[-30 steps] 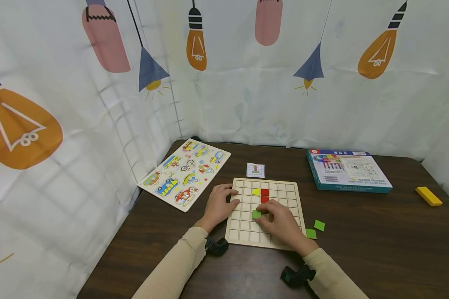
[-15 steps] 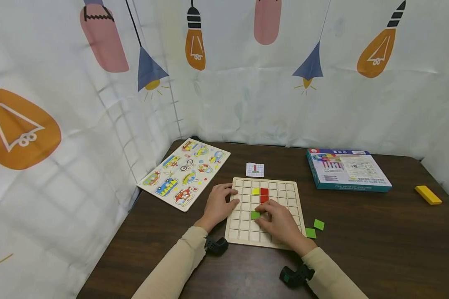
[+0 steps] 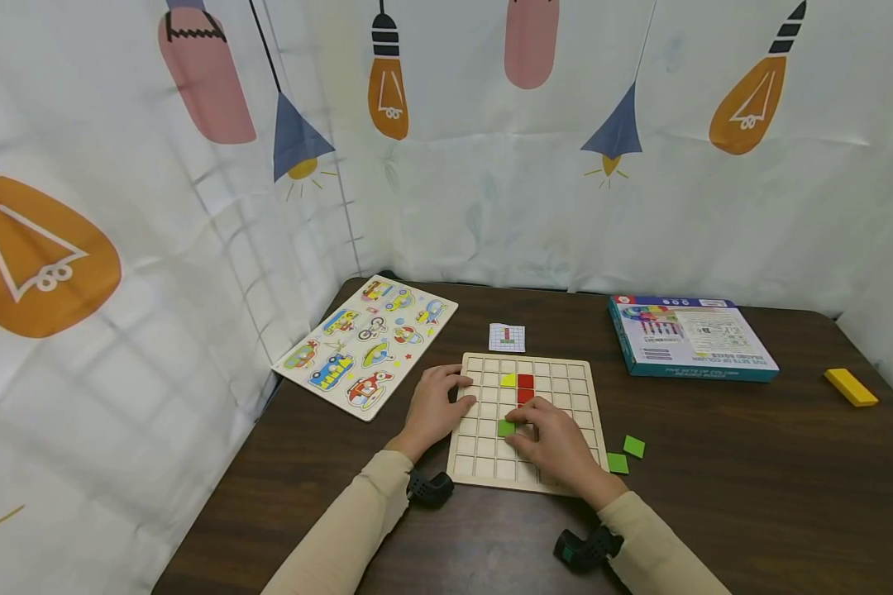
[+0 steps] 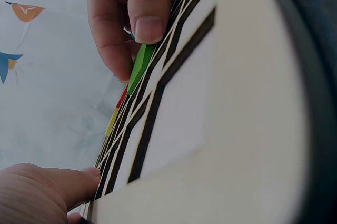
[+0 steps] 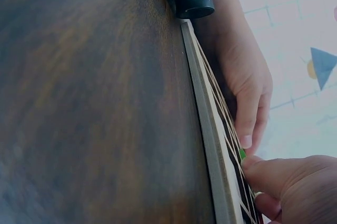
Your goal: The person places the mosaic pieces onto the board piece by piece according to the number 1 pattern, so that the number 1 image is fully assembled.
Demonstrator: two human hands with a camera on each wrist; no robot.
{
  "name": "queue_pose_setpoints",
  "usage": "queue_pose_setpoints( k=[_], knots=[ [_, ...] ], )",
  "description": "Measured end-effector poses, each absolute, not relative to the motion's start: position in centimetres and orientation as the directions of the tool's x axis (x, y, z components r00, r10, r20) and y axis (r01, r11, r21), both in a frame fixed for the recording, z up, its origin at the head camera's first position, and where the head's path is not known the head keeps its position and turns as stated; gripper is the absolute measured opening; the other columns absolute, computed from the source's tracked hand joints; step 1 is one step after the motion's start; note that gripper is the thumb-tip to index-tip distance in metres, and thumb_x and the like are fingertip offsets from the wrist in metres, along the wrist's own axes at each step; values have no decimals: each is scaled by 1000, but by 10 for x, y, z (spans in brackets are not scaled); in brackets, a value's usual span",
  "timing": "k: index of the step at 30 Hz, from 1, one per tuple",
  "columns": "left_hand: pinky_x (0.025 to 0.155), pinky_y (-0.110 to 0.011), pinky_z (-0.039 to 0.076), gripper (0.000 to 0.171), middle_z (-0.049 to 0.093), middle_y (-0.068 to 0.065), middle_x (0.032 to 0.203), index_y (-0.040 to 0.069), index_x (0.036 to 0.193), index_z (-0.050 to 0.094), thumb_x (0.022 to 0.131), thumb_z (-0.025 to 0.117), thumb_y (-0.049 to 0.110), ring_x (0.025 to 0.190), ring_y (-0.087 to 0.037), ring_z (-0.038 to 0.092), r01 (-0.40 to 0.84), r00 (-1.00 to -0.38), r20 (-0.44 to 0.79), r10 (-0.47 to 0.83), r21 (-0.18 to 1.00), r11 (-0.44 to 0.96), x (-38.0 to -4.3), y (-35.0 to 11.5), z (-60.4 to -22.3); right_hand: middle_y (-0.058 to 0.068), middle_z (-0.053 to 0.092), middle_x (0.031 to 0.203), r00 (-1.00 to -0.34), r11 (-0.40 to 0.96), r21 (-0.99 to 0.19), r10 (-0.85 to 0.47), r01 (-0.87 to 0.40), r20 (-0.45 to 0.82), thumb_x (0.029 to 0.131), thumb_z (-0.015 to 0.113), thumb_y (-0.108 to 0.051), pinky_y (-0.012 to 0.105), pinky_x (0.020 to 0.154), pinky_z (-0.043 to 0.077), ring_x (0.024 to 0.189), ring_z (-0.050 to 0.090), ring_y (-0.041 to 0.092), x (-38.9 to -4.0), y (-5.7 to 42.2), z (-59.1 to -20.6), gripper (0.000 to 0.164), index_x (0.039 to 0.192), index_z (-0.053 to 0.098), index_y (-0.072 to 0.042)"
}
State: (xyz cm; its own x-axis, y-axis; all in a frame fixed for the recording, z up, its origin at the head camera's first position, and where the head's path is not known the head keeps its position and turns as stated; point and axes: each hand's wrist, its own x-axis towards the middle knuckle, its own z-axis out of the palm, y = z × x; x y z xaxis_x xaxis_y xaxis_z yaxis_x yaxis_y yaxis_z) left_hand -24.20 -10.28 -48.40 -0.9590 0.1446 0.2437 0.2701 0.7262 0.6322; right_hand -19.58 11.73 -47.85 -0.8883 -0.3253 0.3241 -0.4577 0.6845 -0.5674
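Observation:
A wooden grid board (image 3: pixel 484 471) with pale square cells lies on the dark table. My left hand (image 3: pixel 433 413) rests at its left edge, thumb and fingertips touching the border. With thumb and fingers my right hand (image 3: pixel 554 442) pinches a small green square tile (image 3: pixel 505 428) at a cell left of the board's middle. In the left wrist view this green tile (image 4: pixel 141 68) is tilted, one edge down at the grid. Farther up the board lie red tiles (image 3: pixel 525 382), partly behind the right fingers, and a small yellow piece (image 3: pixel 508 380) beside them.
Two loose green tiles (image 3: pixel 618 464) lie right of the board. Behind it is a small pattern card (image 3: pixel 507 338). A vehicle picture board (image 3: pixel 372 343) lies at left, a teal game box (image 3: pixel 695 339) at back right and a yellow block (image 3: pixel 852 387) at far right.
My right hand and the green tile have shifted very slightly left on the board. The left hand has stayed at the edge.

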Motion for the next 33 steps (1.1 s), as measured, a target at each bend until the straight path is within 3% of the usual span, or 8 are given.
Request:
queue_pose_setpoints(
  k=[8,16,27,33],
  knots=[
    [106,-52,38,26,55,-5,138,14,112,73,89,72,26,134,-28,41,276,-957,249,147,632,724,-242,-103,-485,-13,60,95,-898,692,-573,-328,-440,294,79,83,-25,21,58,39,67,44,5,-195,118,-477,26,104,75,-21],
    [106,-53,38,26,55,-6,138,13,113,73,90,72,26,134,-28,41,283,-955,254,152,638,716,-241,-103,-485,-12,63,93,-908,622,-663,-324,-416,266,87,76,-22,23,62,44,73,50,9,-198,126,-471,21,107,75,-17],
    [106,-53,38,26,55,-7,139,13,113,73,90,72,25,134,-29,41,287,-955,252,157,650,704,-240,-103,-484,-7,66,89,-889,639,-625,-246,-448,385,90,72,-14,24,57,46,68,51,8,-207,163,-461,17,106,75,-12],
    [106,-53,38,26,55,-6,138,13,113,73,90,72,25,134,-29,41,283,-956,251,153,647,708,-241,-104,-485,-4,67,95,-916,634,-665,-213,-394,340,93,69,-19,24,58,46,70,51,12,-206,181,-460,19,110,73,-12]
  ],
)
